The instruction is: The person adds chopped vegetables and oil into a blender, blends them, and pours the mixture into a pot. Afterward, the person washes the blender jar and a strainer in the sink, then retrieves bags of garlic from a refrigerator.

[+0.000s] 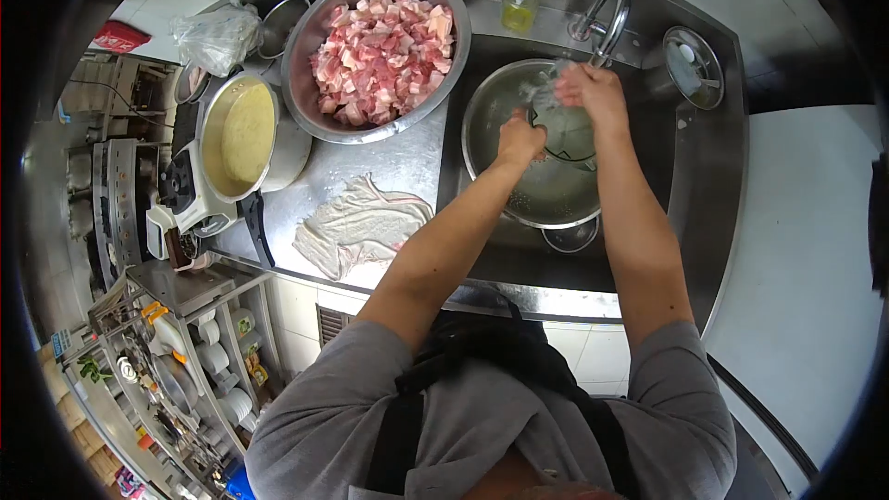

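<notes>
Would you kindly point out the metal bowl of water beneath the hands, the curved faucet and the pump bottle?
Metal bowl of water [473, 130], head view: left inner wall.
Curved faucet [618, 23], head view: spout.
Pump bottle [519, 13], head view: yellowish body.

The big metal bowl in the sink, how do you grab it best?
Probably grip the bowl by opposite sides of its rim, left hand from the left, right hand from the right. It's wide, round and open, with liquid inside, so keep it level.
</notes>
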`<state>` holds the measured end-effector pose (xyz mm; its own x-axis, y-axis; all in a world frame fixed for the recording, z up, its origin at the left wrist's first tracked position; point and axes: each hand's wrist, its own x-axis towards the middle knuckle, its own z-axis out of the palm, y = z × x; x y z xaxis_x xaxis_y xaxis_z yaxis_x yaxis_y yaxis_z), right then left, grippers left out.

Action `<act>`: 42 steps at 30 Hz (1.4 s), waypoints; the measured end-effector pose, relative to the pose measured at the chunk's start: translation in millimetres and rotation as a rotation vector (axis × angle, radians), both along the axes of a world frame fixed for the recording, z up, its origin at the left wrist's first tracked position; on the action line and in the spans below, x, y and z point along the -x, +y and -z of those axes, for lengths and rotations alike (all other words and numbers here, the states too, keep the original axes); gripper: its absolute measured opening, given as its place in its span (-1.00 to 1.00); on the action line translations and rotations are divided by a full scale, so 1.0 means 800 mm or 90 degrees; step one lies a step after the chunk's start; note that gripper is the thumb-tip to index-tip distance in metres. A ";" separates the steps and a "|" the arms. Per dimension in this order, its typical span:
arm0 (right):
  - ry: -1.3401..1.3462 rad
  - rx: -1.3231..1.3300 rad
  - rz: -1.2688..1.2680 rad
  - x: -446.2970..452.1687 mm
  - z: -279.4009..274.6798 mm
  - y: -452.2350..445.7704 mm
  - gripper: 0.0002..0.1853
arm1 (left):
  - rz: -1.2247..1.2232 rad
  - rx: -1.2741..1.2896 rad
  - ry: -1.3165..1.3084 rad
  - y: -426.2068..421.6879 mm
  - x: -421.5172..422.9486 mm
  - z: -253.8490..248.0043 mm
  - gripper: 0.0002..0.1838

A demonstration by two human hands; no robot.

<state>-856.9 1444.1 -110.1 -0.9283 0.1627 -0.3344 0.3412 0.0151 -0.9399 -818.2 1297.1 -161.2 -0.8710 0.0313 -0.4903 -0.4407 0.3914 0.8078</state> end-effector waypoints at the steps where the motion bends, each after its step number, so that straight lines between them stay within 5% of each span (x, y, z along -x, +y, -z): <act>1: 0.000 -0.002 -0.002 -0.010 -0.002 0.006 -0.69 | 0.012 0.001 -0.010 0.001 0.000 -0.004 -0.45; 3: 0.025 -0.299 0.011 -0.039 -0.009 0.015 -0.74 | 0.026 0.000 -0.017 0.000 0.001 -0.011 -0.46; 9: 0.254 -0.501 0.061 -0.139 -0.020 0.012 -0.78 | 0.059 -0.041 -0.032 0.004 0.002 -0.023 -0.50; 13: 0.282 -0.545 0.096 -0.226 -0.004 -0.002 -0.80 | 0.114 0.130 0.024 0.000 0.009 -0.030 -0.49; 17: 0.089 -0.541 -0.049 -0.311 0.059 -0.013 -0.82 | 0.144 0.256 0.194 -0.033 -0.019 -0.055 -0.51; 18: 0.064 -0.593 -0.102 -0.322 0.061 -0.015 -0.83 | 0.148 0.259 0.190 -0.051 -0.033 -0.052 -0.51; 20: 0.060 -0.606 -0.083 -0.324 0.042 -0.012 -0.82 | 0.202 -0.032 0.129 -0.100 -0.072 -0.042 -0.52; 22: 0.081 -0.493 -0.139 -0.323 0.009 -0.008 -0.73 | 0.489 0.084 0.336 -0.154 -0.143 -0.076 -0.57; 23: -0.105 -0.494 -0.235 -0.316 -0.015 -0.010 -0.66 | 0.506 0.060 0.321 -0.182 -0.175 -0.083 -0.59; 24: -0.088 -0.491 -0.258 -0.320 -0.012 -0.014 -0.66 | 0.513 0.042 0.310 -0.210 -0.203 -0.089 -0.60; 28: 0.308 -0.561 -0.269 -0.360 0.017 -0.053 -0.54 | 0.346 0.032 -0.014 -0.330 -0.315 -0.120 -0.73; 32: -0.122 -0.150 -0.500 -0.445 0.039 -0.117 -0.45 | -0.065 0.275 0.003 -0.440 -0.447 -0.017 -0.65; 34: -0.287 -0.256 -0.479 -0.534 0.286 -0.102 -0.51 | -0.092 0.320 -0.215 -0.475 -0.500 0.059 -0.52; 37: -0.084 -0.309 -0.612 -0.451 0.033 -0.216 -0.54 | -0.085 0.108 -0.474 -0.526 -0.617 0.236 -0.32; 38: -0.054 -0.305 -0.658 -0.436 0.047 -0.236 -0.54 | -0.124 0.051 -0.510 -0.548 -0.654 0.288 -0.25; 39: 0.103 -0.260 -0.660 -0.422 0.060 -0.243 -0.56 | 0.007 0.248 -0.503 -0.544 -0.601 0.146 -0.42; 40: 0.249 -0.203 -0.652 -0.412 0.062 -0.264 -0.56 | 0.031 0.327 -0.464 -0.574 -0.619 0.181 -0.45; 42: 0.219 -0.181 -0.661 -0.400 0.012 -0.338 -0.57 | -0.215 0.345 -0.407 -0.621 -0.615 0.137 -0.59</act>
